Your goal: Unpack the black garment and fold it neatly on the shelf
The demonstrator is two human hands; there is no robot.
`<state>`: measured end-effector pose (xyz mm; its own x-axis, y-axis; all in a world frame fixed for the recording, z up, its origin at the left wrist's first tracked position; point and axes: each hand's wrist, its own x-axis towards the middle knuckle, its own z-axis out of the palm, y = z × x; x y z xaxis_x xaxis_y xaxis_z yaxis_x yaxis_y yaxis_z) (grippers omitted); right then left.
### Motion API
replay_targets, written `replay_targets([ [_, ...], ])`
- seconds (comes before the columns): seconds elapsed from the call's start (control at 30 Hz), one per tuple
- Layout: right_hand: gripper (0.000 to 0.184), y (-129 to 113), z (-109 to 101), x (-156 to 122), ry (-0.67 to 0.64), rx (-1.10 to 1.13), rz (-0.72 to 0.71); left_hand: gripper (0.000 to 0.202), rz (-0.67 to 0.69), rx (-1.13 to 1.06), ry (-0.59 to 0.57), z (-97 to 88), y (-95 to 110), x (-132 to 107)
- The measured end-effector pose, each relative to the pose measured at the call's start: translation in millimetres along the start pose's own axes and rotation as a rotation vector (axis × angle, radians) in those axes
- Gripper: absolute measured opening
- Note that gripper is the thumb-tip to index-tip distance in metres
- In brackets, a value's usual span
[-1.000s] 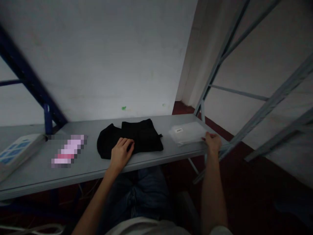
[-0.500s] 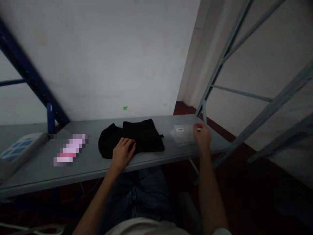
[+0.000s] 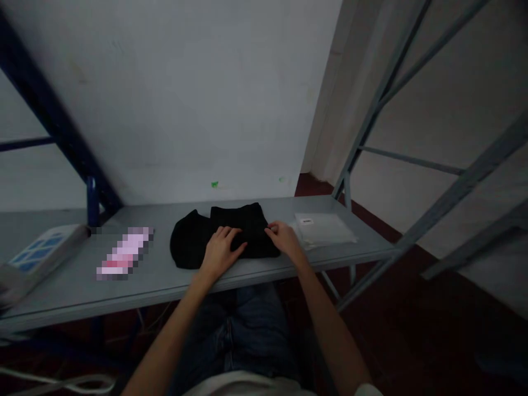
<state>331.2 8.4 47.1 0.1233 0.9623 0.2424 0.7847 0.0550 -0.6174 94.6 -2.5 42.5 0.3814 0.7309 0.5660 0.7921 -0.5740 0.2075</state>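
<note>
A black cloth item (image 3: 190,242) lies flat on the grey tabletop, with a rounded left part and a squarer right part; its exact kind is not clear. My left hand (image 3: 223,250) rests on its middle, fingers spread and thumb apart. At the right edge of the cloth, my right hand (image 3: 282,236) has thumb and forefinger pinched together, on the edge where a small tab was visible earlier. Just right of that hand lies a translucent plastic bag (image 3: 328,228) with a small white label.
To the left on the table (image 3: 160,286) lies a blurred-out pink rectangle (image 3: 126,253). Farther left is a white object with blue patches (image 3: 39,250). Blue metal framing (image 3: 61,126) rises at left, grey framing (image 3: 371,115) at right, and a white wall (image 3: 198,99) stands behind.
My right hand has moved left from the plastic bag to the right edge of the black cloth item. The bag now lies free. My left hand stays on the cloth, fingers spread wider.
</note>
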Motion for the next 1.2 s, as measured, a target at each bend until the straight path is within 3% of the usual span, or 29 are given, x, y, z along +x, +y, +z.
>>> replay_targets([
  [0.17,0.017,3,6,8,0.031,0.183,-0.036,0.035,-0.031,0.030,-0.141,10.0,12,24],
  [0.37,0.020,2,9,13,0.133,0.337,-0.090,0.031,-0.043,0.009,-0.127,14.0,14,32],
  [0.63,0.016,8,7,7,0.056,0.066,-0.040,0.018,-0.048,-0.029,-0.098,19.3,12,26],
  [0.77,0.016,13,5,6,0.022,0.018,-0.009,0.018,-0.177,-0.120,-0.019,17.7,12,23],
  [0.9,0.015,13,6,5,0.026,0.002,0.006,0.023,-0.391,-0.184,0.072,8.7,10,10],
  [0.97,0.016,10,6,4,0.039,-0.002,0.012,0.035,-0.522,-0.228,0.136,1.9,6,2],
  [1.07,0.015,6,7,3,0.060,-0.006,0.005,0.068,-0.678,-0.277,0.240,-10.3,-3,-5],
  [1.2,0.017,4,8,3,0.077,0.005,-0.002,0.087,-0.735,-0.215,0.216,-26.5,-12,-1],
])
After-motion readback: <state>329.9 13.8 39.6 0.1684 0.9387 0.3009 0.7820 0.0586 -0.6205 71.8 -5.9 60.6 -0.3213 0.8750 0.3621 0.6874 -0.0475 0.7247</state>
